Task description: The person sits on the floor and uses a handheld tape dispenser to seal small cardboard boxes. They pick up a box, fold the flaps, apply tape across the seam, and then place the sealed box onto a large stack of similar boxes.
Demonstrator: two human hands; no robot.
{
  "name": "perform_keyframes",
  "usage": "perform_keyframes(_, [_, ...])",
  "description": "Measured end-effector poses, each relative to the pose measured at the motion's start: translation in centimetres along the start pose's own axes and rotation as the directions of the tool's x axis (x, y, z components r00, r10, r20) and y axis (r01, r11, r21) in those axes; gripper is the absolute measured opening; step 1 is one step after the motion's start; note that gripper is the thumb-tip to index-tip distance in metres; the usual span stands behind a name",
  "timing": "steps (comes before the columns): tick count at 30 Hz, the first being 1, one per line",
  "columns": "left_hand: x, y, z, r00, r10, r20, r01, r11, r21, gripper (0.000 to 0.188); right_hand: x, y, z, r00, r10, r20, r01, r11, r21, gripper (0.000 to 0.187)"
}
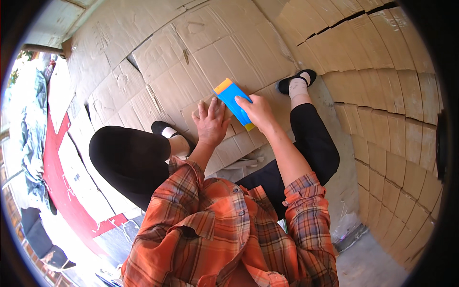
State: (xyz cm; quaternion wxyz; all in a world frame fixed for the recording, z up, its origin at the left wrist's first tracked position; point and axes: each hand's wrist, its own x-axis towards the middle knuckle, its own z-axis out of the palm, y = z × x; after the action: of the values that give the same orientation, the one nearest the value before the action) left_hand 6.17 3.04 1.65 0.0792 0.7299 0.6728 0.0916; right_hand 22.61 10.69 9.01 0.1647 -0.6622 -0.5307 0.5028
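Note:
My right hand (258, 113) is closed around a blue oblong thing (231, 99) with an orange far end and a yellow near corner. The thumb lies along its top face; its exact kind I cannot make out. Just left of it, my left hand (211, 126) rests palm down with fingers spread on a flat piece of brown cardboard (191, 113). The left fingertips reach close to the blue thing's left edge; whether they touch it I cannot tell. Flattened cardboard sheets (210, 52) lie under and beyond both hands.
Stacked brown cartons (382, 91) form a wall on the right. My black shoes (306, 76) and bent legs stand either side of the cardboard. A red strip (60, 167) and a bluish-grey sheet (33, 138) lie at the left. Bare concrete (342, 182) shows at the right.

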Motion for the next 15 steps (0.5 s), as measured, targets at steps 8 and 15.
perform_keyframes(8, [0.3,-0.4,0.3,1.0,-0.004,-0.006,0.004,1.0,-0.008,0.058,-0.3,-0.1,0.2,0.999,-0.037,-0.037,0.036,0.999,-0.037,0.053])
perform_keyframes(15, [0.6,-0.2,-0.2,0.999,-0.024,-0.047,0.022,0.999,-0.047,0.054,-4.7,1.3,-2.2,0.997,-0.062,-0.037,0.061,0.998,-0.025,0.043])
